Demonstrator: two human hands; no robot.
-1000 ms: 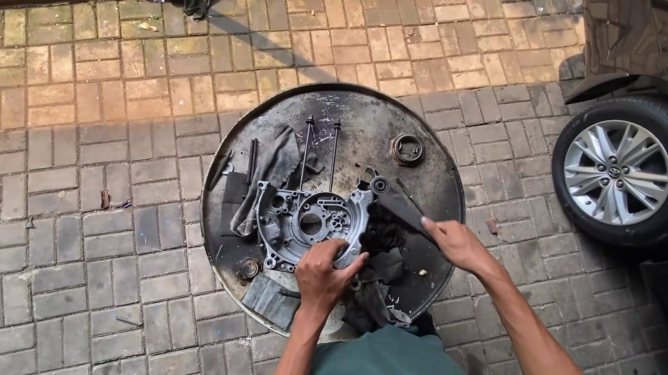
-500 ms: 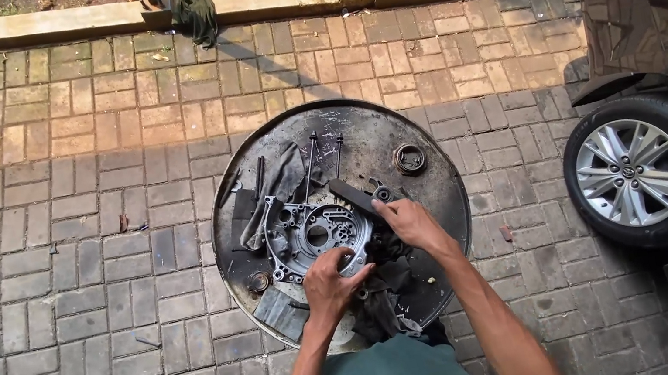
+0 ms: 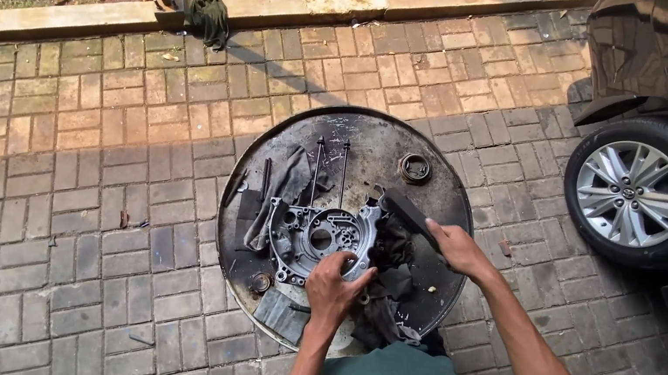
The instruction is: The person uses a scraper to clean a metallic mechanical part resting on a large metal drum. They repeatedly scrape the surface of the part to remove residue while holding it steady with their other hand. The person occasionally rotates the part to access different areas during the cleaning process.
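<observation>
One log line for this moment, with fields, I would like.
left hand: holds metal engine cover | right hand: holds dark flat tool | surface: round metal tray, dark rags

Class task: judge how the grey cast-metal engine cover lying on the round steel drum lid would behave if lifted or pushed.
The grey cast-metal engine cover would probably stay stiff, since it is one solid piece with ribs and holes. It likely feels heavy for its size. Lying flat on the round steel drum lid, it should slide, not roll; the oily-looking surface under the left hand may be slippery.
</observation>
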